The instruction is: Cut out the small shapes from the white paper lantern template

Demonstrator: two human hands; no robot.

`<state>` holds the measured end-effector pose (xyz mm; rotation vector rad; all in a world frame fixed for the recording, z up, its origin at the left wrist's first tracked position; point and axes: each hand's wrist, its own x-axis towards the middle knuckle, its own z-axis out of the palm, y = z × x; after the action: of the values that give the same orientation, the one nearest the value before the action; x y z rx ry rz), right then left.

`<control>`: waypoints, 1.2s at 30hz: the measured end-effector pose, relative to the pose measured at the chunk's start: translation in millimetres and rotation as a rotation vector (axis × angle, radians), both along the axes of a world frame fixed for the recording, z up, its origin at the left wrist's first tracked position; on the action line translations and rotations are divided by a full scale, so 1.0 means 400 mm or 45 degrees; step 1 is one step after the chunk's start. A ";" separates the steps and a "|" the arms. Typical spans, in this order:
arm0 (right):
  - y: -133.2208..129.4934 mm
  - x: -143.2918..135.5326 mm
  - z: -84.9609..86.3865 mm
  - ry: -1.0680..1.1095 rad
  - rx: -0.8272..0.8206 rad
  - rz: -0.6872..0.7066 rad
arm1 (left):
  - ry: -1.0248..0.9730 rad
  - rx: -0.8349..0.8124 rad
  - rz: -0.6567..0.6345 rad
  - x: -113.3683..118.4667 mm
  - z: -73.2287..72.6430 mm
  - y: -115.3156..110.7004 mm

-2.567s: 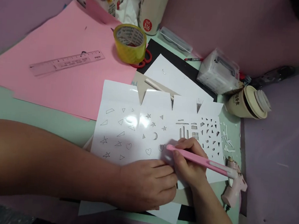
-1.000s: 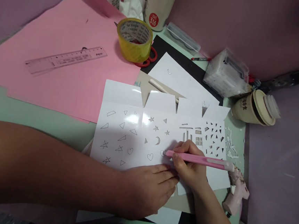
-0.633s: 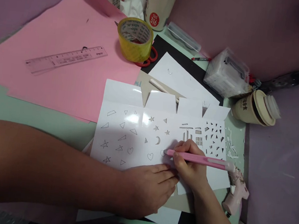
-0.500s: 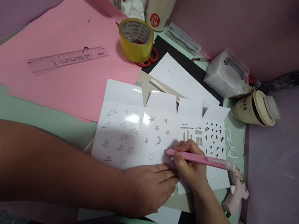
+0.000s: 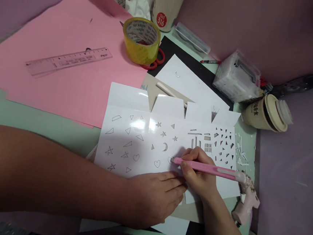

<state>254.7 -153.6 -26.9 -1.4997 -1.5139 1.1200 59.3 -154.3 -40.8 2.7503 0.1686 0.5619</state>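
Observation:
A white card (image 5: 125,100) with flaps along its far edge bears drawn triangles, stars and hearts on its left, and cut-out stars, a moon and small shapes further right. My right hand (image 5: 199,172) is closed round a pink pen-like tool (image 5: 207,167), whose tip touches the card at the right drawn heart. My left hand (image 5: 155,198) lies flat on the card's near edge, fingers stretched toward my right hand and holding nothing. The tool's exact tip is too small to make out.
Pink paper (image 5: 57,24) with a clear ruler (image 5: 68,62) lies at left. Yellow tape (image 5: 140,52) rests over red-handled scissors (image 5: 161,57). A clear box (image 5: 238,77), a lidded cup (image 5: 266,112), paper scraps (image 5: 242,154) and a pink glue gun (image 5: 246,205) stand or lie at right.
The tool's tip has shifted very slightly along the right heart. My left hand stays flat in place. The whole view has moved a little.

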 end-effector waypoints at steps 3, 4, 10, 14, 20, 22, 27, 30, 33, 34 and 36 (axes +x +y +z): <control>0.000 0.000 0.002 0.005 -0.006 0.008 | 0.000 -0.005 -0.002 -0.001 0.000 0.001; 0.000 0.000 0.002 0.010 -0.012 0.007 | 0.000 -0.004 0.000 -0.001 0.000 0.000; 0.000 -0.003 -0.001 0.031 -0.007 -0.006 | -0.056 0.019 0.021 0.000 -0.001 -0.002; 0.004 -0.008 0.002 0.017 -0.001 -0.026 | -0.039 0.019 0.024 0.001 -0.001 -0.002; 0.002 -0.009 0.007 0.008 -0.004 -0.035 | -0.012 0.022 0.009 -0.001 0.000 -0.001; 0.002 -0.008 0.007 0.001 -0.001 -0.035 | 0.002 0.015 0.006 -0.001 0.000 -0.001; 0.005 -0.009 0.006 0.002 0.002 -0.045 | 0.029 0.007 0.013 0.001 -0.001 -0.004; 0.006 -0.012 0.005 -0.014 0.012 -0.057 | 0.038 0.004 0.015 0.000 -0.001 -0.005; 0.009 -0.012 0.013 -0.050 0.026 -0.053 | 0.038 0.013 0.003 -0.002 -0.001 -0.004; 0.011 -0.011 0.018 -0.065 0.022 -0.030 | 0.048 0.016 -0.004 -0.003 0.000 -0.003; 0.019 -0.006 0.032 -0.107 -0.005 0.055 | 0.066 0.015 -0.020 -0.004 0.000 -0.002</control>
<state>252.4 -145.9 -14.2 -1.5404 -1.6086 1.0977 57.6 -154.9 -40.7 2.7765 0.1568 0.4890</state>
